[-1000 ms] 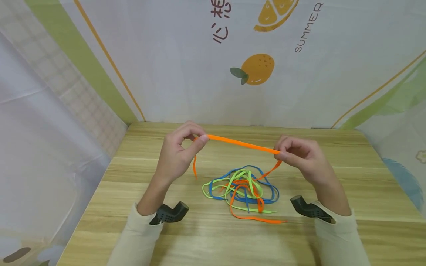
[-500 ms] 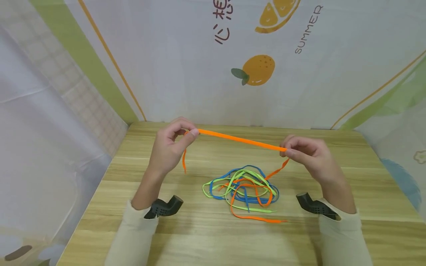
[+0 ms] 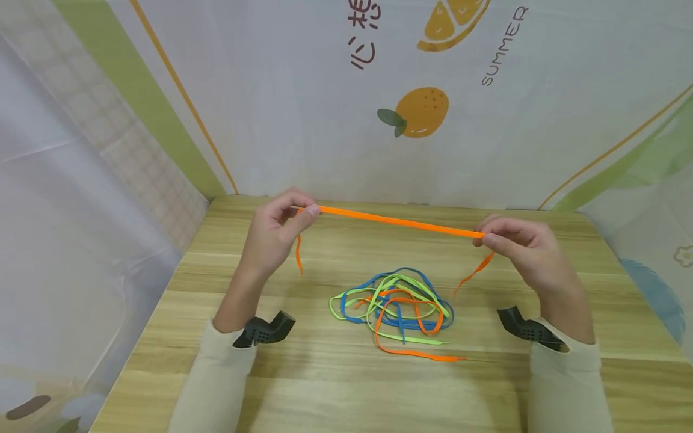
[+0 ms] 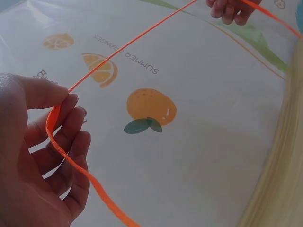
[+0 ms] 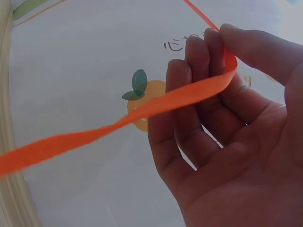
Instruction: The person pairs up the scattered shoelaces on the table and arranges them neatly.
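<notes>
A flat orange shoelace is stretched taut above the table, sloping down slightly to the right. My left hand pinches it between thumb and index finger, and a short tail hangs below. At the other side my right hand pinches the same lace with thumb and fingertips; its loose tail crosses in front of the curled fingers in the right wrist view. Beneath lies a loose tangle of laces: a blue shoelace, a lime green shoelace and another orange length.
The wooden table ends at a white cloth backdrop printed with oranges and lettering. More cloth hangs at both sides. A black wrist mount sits at the left cuff, another black mount at the right.
Both hands have moved apart, so the taut stretch of lace is longer. The right-hand tail, earlier running down into the tangle, now hangs apart from it.
</notes>
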A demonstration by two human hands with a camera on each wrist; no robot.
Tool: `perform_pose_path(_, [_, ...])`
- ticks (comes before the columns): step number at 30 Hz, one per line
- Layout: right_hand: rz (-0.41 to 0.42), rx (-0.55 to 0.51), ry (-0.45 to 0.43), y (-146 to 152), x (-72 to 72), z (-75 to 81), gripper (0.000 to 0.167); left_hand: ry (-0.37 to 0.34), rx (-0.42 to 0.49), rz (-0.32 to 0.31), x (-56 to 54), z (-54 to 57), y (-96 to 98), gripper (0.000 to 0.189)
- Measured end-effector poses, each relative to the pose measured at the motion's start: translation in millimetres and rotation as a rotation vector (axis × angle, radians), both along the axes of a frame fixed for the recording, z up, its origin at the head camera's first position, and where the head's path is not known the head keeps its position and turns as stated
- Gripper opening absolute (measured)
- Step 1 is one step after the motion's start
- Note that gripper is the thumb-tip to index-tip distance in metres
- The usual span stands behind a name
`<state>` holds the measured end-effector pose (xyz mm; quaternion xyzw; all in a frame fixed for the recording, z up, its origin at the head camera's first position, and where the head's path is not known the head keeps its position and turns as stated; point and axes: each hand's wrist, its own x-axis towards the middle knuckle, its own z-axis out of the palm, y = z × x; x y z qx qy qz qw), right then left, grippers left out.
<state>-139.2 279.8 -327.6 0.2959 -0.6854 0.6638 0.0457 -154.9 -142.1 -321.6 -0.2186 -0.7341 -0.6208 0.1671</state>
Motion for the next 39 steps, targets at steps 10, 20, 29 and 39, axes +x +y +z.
perform_pose_path(10, [0.026, -0.037, 0.022, 19, -5.2, -5.1, 0.03, -0.038, 0.031, 0.008, -5.0, -0.7, -11.7, 0.006])
perform_pose_path(20, [-0.081, 0.026, -0.068, 37, -5.5, -8.3, 0.025, -0.119, 0.009, 0.035, -13.5, -6.7, -24.5, 0.014])
perform_pose_path(29, [-0.112, 0.069, -0.151, 65, -13.3, -23.4, 0.024, -0.167, -0.023, 0.062, -24.3, -16.6, -33.9, 0.02])
perform_pose_path(39, [-0.23, 0.165, -0.292, 91, -18.1, -37.5, 0.02, -0.203, -0.034, 0.065, -32.6, -26.3, -41.0, 0.02])
